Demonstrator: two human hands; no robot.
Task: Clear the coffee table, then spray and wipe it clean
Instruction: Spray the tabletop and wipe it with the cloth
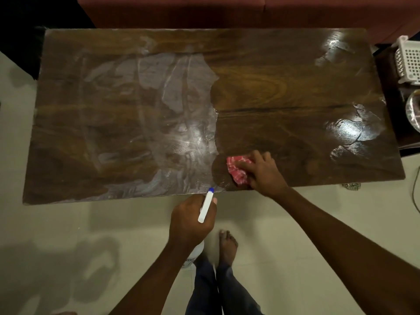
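The dark wooden coffee table fills the upper view, with whitish wet smears over its left and middle part and glossy patches at the right. My right hand grips a red and white cloth against the tabletop near the front edge. My left hand holds a white spray bottle with a blue nozzle tip, just in front of the table's near edge. The bottle's body is mostly hidden under my hand and wrist.
A reddish sofa stands behind the table. At the right, a dark side stand carries a white perforated basket and a round glass item. Pale tiled floor lies in front, with my bare feet below the table edge.
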